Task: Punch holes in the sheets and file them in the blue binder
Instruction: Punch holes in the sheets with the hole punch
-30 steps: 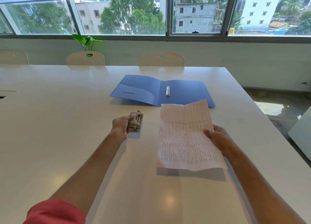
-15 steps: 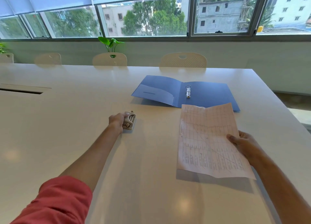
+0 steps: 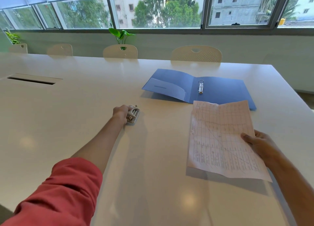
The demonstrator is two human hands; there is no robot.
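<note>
- Sheets [image 3: 222,139]: we hold a pink printed page, gridded with a diagonal line across it, raised off the worktop [image 3: 71,123]; its shadow falls on the surface beneath. Whether it is one page or several stacked, we cannot tell.
- Our right hand [image 3: 258,142] grips the page at its right edge, thumb on top and fingers beneath. The far edge of the page is slightly crumpled and overlaps the near edge of the blue binder [image 3: 219,91] in our view.
- Blue binder: it lies open and flat on the worktop, beyond the page. The left cover carries an inner pocket and lifts slightly off the surface; the ring mechanism [image 3: 200,87] sits at the spine, with nothing filed on it.
- Our left hand [image 3: 121,112] is closed around a small beige hole punch [image 3: 133,114], which rests on the worktop to the left of the page and well apart from it. Metal parts show on the punch's top; finer detail is too small for us to read.
- Left arm extended, red sleeve [image 3: 57,195] pushed up toward the elbow.
- Surroundings: a slot [image 3: 31,80] is cut into the worktop at far left; pale chairs [image 3: 196,54] line the far side; a leafy plant [image 3: 121,35] stands behind one chair, under the windows [image 3: 156,8].
</note>
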